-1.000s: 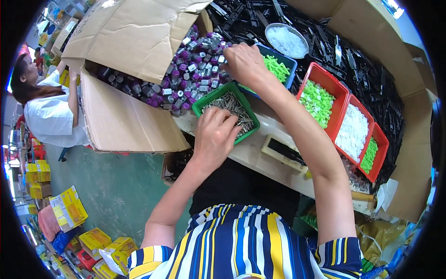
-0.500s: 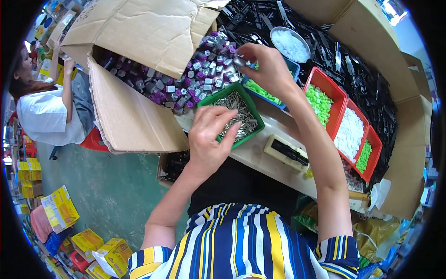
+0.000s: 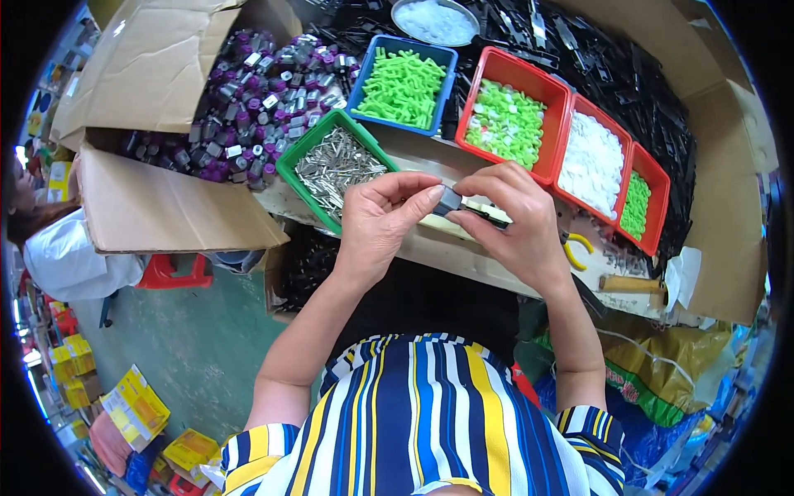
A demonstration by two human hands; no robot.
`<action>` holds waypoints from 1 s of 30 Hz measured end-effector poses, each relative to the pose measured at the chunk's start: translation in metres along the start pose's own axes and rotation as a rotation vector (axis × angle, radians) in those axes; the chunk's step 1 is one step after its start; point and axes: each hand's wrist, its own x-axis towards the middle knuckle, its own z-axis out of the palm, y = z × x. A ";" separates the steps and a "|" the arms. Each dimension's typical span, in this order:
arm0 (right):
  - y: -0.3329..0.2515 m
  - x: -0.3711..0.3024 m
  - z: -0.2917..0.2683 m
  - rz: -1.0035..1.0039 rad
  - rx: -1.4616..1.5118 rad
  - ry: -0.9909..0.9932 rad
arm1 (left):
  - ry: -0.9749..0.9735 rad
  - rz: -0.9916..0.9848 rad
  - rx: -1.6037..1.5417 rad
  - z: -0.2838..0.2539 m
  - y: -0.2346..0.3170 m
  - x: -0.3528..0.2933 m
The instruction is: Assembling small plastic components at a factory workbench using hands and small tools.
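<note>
Meeting at one grey block (image 3: 447, 201)

The right hand (image 3: 525, 227) has left the purple-and-grey pile (image 3: 265, 107), the left hand (image 3: 376, 219) the green bin (image 3: 306, 197); picking seems to have given way to handling. Above the worktop (image 3: 430, 248), right fingers close around the block; left fingers pinch nearly together at its edge, their hold unclear.

Small-parts workshop: red bins (image 3: 529, 79) of small pieces, heaped black parts (image 3: 633, 91), a co-worker (image 3: 81, 255), yellow cartons (image 3: 136, 405).
</note>
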 end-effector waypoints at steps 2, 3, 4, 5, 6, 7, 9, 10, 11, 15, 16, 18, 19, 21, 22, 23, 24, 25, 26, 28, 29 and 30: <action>0.003 -0.009 0.002 0.004 -0.055 0.025 | -0.006 -0.028 0.012 0.003 -0.005 -0.001; 0.003 -0.011 0.005 0.008 -0.056 0.027 | -0.010 -0.030 0.012 0.004 -0.009 -0.002; 0.003 -0.013 0.009 0.012 -0.076 0.038 | 0.015 -0.033 0.066 0.004 -0.012 -0.004; 0.004 -0.014 0.012 0.015 -0.095 0.048 | 0.041 -0.036 0.118 0.004 -0.015 -0.005; 0.007 -0.014 0.016 0.018 -0.096 0.047 | 0.040 -0.038 0.117 0.003 -0.013 -0.006; 0.010 -0.014 0.019 0.034 -0.104 0.033 | 0.084 0.278 0.526 0.001 -0.011 -0.008; 0.016 -0.016 0.025 0.056 -0.117 0.012 | 0.126 0.594 0.924 -0.003 -0.008 -0.011; 0.018 -0.016 0.028 0.074 -0.119 -0.011 | 0.127 0.655 1.063 -0.005 -0.005 -0.014; 0.019 -0.016 0.029 0.093 -0.122 -0.036 | 0.127 0.714 1.201 -0.007 -0.005 -0.016; 0.018 -0.012 0.034 0.112 -0.157 -0.060 | 0.082 0.714 1.334 -0.011 -0.016 -0.024; 0.018 -0.011 0.035 0.115 -0.163 -0.074 | 0.049 0.716 1.334 -0.012 -0.021 -0.025; 0.018 -0.009 0.036 0.118 -0.168 -0.092 | 0.020 0.710 1.358 -0.011 -0.026 -0.026; 0.017 -0.009 0.035 0.132 -0.166 -0.099 | -0.016 0.712 1.383 -0.010 -0.029 -0.025; 0.018 -0.009 0.035 0.147 -0.166 -0.105 | -0.043 0.715 1.399 -0.007 -0.035 -0.022; 0.018 -0.009 0.035 0.149 -0.160 -0.114 | -0.058 0.723 1.403 -0.006 -0.039 -0.021; 0.019 -0.008 0.034 0.150 -0.154 -0.123 | -0.075 0.732 1.408 -0.005 -0.040 -0.020; 0.019 -0.007 0.034 0.152 -0.156 -0.121 | -0.077 0.734 1.407 -0.005 -0.040 -0.020; 0.019 -0.007 0.033 0.157 -0.147 -0.141 | -0.082 0.755 1.424 -0.005 -0.040 -0.019; 0.019 -0.006 0.032 0.163 -0.138 -0.159 | -0.088 0.777 1.441 -0.005 -0.040 -0.019; 0.018 -0.003 0.031 0.139 -0.177 -0.180 | -0.097 0.773 1.433 -0.004 -0.036 -0.017; 0.018 -0.002 0.031 0.110 -0.212 -0.206 | -0.098 0.764 1.429 -0.004 -0.034 -0.017; 0.020 0.000 0.030 0.111 -0.209 -0.202 | -0.102 0.769 1.422 -0.005 -0.035 -0.016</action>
